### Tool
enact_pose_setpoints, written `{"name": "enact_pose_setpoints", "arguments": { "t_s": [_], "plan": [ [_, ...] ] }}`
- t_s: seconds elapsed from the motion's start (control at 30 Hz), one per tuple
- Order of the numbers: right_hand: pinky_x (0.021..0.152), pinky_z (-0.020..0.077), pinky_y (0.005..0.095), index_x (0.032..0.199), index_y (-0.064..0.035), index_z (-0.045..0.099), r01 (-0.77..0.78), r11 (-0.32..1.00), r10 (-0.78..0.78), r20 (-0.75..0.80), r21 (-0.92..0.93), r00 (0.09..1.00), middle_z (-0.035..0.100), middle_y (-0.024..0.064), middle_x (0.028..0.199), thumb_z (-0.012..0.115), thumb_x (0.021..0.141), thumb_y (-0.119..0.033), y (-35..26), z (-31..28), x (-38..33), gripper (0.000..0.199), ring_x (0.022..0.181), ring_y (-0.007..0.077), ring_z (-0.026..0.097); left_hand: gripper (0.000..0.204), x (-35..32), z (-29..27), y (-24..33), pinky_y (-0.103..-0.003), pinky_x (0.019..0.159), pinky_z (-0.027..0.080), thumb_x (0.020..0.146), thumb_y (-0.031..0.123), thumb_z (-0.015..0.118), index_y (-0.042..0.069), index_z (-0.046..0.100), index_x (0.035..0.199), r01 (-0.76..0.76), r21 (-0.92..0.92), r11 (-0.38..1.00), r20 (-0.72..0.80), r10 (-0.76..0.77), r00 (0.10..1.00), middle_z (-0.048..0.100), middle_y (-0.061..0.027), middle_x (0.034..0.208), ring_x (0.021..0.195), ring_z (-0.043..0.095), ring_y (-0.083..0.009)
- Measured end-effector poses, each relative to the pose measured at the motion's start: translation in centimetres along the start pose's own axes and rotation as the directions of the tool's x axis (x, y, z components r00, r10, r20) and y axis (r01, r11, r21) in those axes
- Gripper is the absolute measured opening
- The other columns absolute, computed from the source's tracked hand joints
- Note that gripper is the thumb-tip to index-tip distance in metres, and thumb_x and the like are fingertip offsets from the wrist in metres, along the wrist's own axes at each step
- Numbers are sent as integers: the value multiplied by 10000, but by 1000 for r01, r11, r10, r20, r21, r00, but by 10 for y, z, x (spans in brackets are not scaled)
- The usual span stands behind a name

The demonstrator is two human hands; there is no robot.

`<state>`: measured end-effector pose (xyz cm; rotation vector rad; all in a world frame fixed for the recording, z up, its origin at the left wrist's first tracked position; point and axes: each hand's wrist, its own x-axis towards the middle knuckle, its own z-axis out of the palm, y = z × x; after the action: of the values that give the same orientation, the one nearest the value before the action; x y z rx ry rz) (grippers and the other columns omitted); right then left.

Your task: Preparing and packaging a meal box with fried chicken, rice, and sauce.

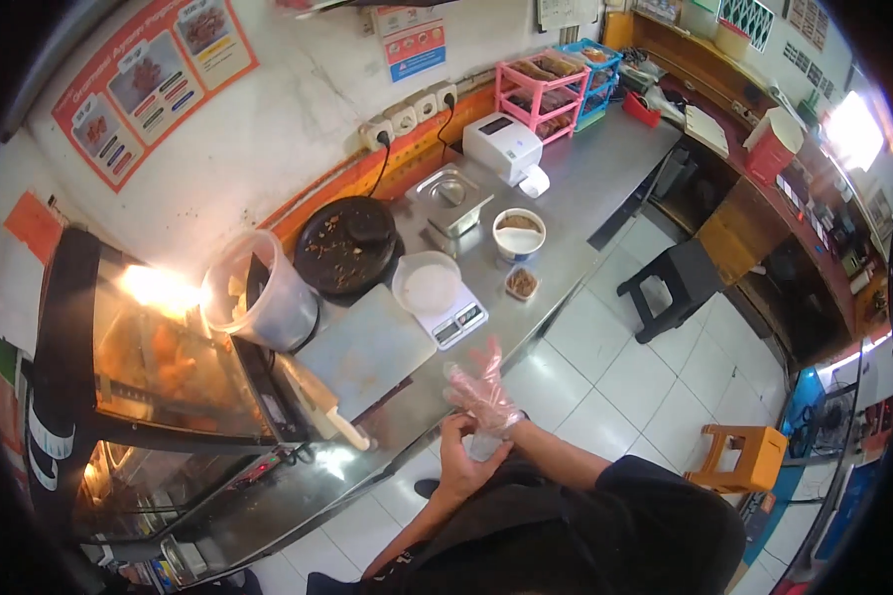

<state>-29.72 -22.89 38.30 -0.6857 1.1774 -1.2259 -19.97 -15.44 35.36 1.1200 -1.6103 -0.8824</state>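
A clear plastic glove [491, 395] covers my right hand [484, 389], whose fingers are spread near the counter's front edge. Bare and closed, my left hand [463, 464] grips the loose cuff of that glove at the right wrist. Just beyond the hands stands a white kitchen scale [449, 312] with a round pale dish on it. Left of the scale lies a whitish cutting board [362, 347]. A long tool with a pale handle [347, 429], perhaps a knife, rests beside the board. A small cup of brown food [522, 284] sits right of the scale.
A lit food warmer [169, 367] occupies the left, next to a clear plastic bucket [268, 302]. Behind are a black round pan [332, 263], a steel container [450, 193], a white tub [518, 243] and a white printer [504, 144]. Black [675, 273] and orange [749, 456] stools stand right.
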Motion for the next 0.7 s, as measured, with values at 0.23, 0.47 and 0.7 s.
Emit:
{"name": "enact_pose_setpoints", "arguments": {
  "t_s": [0.23, 0.47, 0.7],
  "plan": [
    [955, 499, 388, 1458, -61, 422, 69, 951, -81, 25, 302, 996, 549, 148, 1351, 724, 907, -387, -43, -133, 130, 708, 1287, 240, 503, 218, 63, 110, 19, -273, 778, 541, 863, -12, 727, -9, 600, 1040, 130, -316, 940, 133, -92, 987, 647, -62, 920, 853, 655, -130],
    [899, 521, 401, 1104, 12, 687, -95, 849, -180, -453, -519, 873, 726, 208, 1010, 635, 874, -491, -53, -239, 279, 555, 996, 315, 694, 687, 160, 168, -44, -388, 934, 495, 740, 146, 844, -40, 464, 1281, 155, 155, 976, -59, -147, 987, 557, -203, 1198, 1081, 580, -289],
    [912, 528, 416, 1092, -78, 740, -269, 687, -66, -427, -675, 902, 720, 196, 1074, 665, 810, -443, -62, -225, 328, 467, 1046, 359, 682, 999, 245, 200, -114, -477, 1051, 399, 679, 264, 878, -71, 312, 1431, 151, 458, 876, -75, -131, 989, 466, -305, 1343, 1248, 453, -453]
  ]
}}
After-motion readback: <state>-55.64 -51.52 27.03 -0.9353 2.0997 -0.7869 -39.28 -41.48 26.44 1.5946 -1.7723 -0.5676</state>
